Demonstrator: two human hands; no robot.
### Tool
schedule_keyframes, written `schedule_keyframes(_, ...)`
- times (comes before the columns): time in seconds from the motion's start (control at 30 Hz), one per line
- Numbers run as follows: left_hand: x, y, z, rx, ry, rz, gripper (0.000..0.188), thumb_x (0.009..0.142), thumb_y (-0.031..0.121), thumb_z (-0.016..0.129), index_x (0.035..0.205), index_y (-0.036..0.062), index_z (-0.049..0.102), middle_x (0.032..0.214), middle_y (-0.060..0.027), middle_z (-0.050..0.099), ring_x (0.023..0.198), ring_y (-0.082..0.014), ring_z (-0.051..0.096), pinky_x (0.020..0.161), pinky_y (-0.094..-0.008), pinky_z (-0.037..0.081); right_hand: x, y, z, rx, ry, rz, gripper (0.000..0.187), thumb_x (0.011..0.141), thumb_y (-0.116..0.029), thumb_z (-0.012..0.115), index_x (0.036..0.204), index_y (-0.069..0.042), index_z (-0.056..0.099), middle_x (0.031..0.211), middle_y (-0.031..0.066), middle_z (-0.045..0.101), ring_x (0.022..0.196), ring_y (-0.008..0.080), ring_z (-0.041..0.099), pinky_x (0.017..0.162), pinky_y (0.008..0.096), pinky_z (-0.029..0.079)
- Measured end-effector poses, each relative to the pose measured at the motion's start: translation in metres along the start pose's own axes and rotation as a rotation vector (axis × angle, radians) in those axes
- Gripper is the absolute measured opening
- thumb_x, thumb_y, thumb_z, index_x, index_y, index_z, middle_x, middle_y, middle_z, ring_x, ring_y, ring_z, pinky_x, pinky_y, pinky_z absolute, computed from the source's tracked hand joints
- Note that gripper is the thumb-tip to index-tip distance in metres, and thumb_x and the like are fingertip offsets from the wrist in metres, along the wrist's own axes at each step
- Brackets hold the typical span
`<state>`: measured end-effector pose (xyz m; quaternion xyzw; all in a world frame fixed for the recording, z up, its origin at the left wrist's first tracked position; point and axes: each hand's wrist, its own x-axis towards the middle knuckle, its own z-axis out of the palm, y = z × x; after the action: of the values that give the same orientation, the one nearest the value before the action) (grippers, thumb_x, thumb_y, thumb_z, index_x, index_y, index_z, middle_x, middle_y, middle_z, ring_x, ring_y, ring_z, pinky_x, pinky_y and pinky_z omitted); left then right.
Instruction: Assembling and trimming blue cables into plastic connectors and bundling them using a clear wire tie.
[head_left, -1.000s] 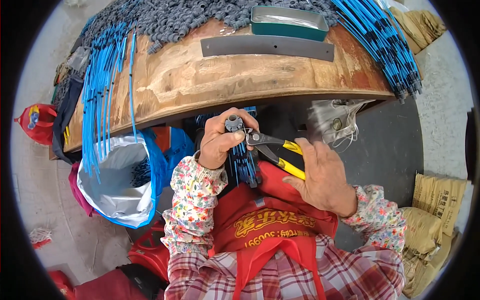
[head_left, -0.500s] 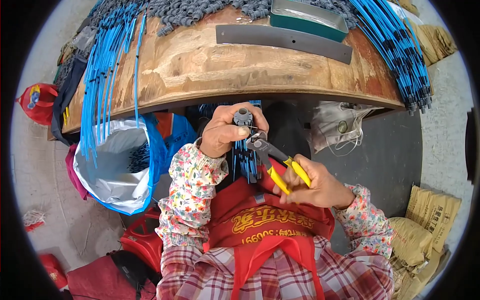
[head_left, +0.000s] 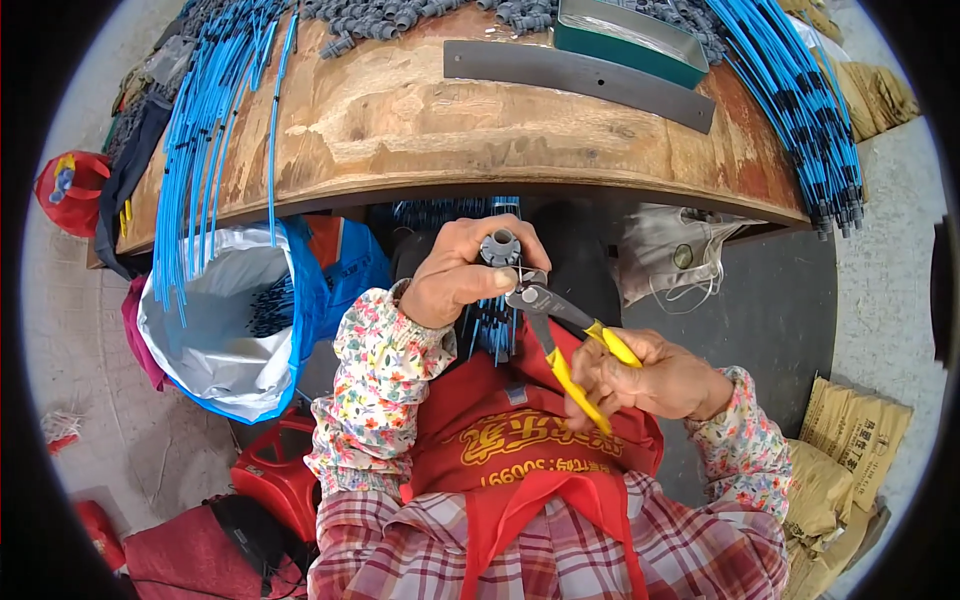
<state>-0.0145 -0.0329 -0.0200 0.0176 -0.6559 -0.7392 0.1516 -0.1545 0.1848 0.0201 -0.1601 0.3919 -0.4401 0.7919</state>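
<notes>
My left hand point(head_left: 470, 268) is closed around a grey ribbed plastic pipe fitting point(head_left: 500, 247), its round open end facing up. In my right hand point(head_left: 655, 372) are yellow-handled cutting pliers point(head_left: 565, 325), their handles spread apart. The pliers' jaws meet a thin pale strip or wire beside the fitting, close to my left thumb. Whether the jaws grip that strip cannot be made out. Below the fitting hang several thin blue rods with dark ends point(head_left: 492, 325), partly hidden by my left hand and the pliers.
Ahead stands a wooden table point(head_left: 400, 140) with a heap of grey fittings point(head_left: 375, 18), a green tray point(head_left: 630, 45) and a flat grey metal bar point(head_left: 580, 85). Blue rods point(head_left: 215, 110) overhang its left, more point(head_left: 800, 120) its right. A white-lined blue bag point(head_left: 215, 320) sits left below.
The pliers' handles have spread wider and my right hand has moved a little right. The fitting and my left hand have shifted slightly right and down in the view.
</notes>
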Motion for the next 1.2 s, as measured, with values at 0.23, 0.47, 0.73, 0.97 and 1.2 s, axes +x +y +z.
schedule_keyframes(0.23,-0.005,-0.006,0.004,0.028,0.056,0.002,0.041,0.071,0.036,0.058,0.088,-0.0020,0.062,0.075,-0.0069,0.060,0.070,-0.0151,0.056,0.066,-0.0274,0.043,-0.002,0.003,0.005,-0.020,-0.026,-0.032,0.025,0.098,-0.029,0.047,0.103,-0.004,0.047,0.082,0.0080,0.056,0.066,0.0134,0.057,0.058,0.0259,0.049)
schedule_keyframes(0.47,-0.002,-0.010,0.000,-0.017,0.007,0.038,0.043,0.073,0.036,0.061,0.087,-0.0048,0.059,0.080,-0.0162,0.062,0.072,-0.0220,0.059,0.067,-0.0314,0.045,0.013,0.042,0.004,0.203,-0.075,-0.168,0.021,0.098,-0.026,0.046,0.099,-0.005,0.046,0.076,0.0072,0.053,0.057,0.0111,0.050,0.049,0.0232,0.044)
schedule_keyframes(0.73,-0.008,-0.002,0.007,-0.046,0.044,0.034,0.018,0.073,0.010,0.060,0.085,-0.0009,0.055,0.073,-0.0063,0.058,0.067,-0.0129,0.056,0.062,-0.0258,0.044,-0.001,0.057,-0.022,-0.012,-0.028,-0.282,0.035,0.094,-0.036,0.052,0.100,-0.001,0.049,0.086,0.0152,0.060,0.074,0.0195,0.060,0.067,0.0304,0.049)
schedule_keyframes(0.97,-0.016,0.003,0.015,0.046,-0.101,0.056,0.021,0.068,-0.007,0.063,0.081,0.0027,0.050,0.078,-0.0088,0.056,0.069,-0.0160,0.054,0.064,-0.0283,0.043,-0.014,0.043,-0.005,0.171,-0.196,-0.148,0.048,0.092,-0.037,0.056,0.115,0.004,0.051,0.109,0.0229,0.060,0.102,0.0306,0.061,0.086,0.0372,0.049)
schedule_keyframes(1.2,-0.017,0.012,0.028,0.174,-0.109,0.095,0.020,0.065,-0.005,0.058,0.082,0.0025,0.051,0.074,-0.0059,0.053,0.065,-0.0176,0.053,0.059,-0.0283,0.041,-0.028,0.031,-0.004,0.156,-0.140,-0.018,0.047,0.093,-0.033,0.055,0.115,0.009,0.051,0.111,0.0224,0.059,0.102,0.0301,0.061,0.090,0.0394,0.050)
